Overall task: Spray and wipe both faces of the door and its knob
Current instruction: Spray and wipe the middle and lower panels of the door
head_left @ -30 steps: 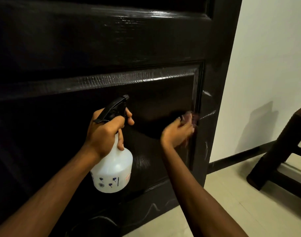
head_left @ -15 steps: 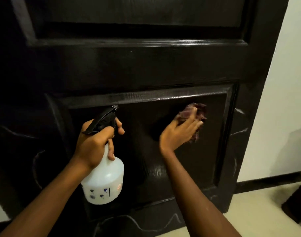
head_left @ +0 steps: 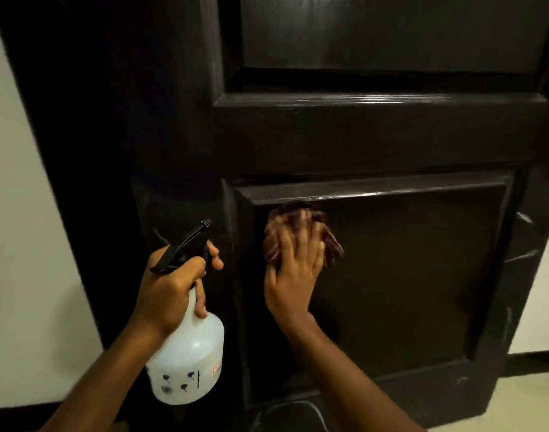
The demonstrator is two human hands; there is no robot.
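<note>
The black door (head_left: 376, 141) fills most of the view. The right hand (head_left: 293, 275) lies flat on a reddish cloth (head_left: 273, 240), fingers straight and spread, pressing it against the top left corner of the lower panel (head_left: 407, 275), just under its upper moulding. Hand and cloth are blurred. The left hand (head_left: 170, 291) grips the neck of a white bottle (head_left: 189, 363) in front of the door's left side, with 1 finger curled at the black trigger and the nozzle toward the door. A pale wall (head_left: 23, 244) shows at the left edge.
</note>
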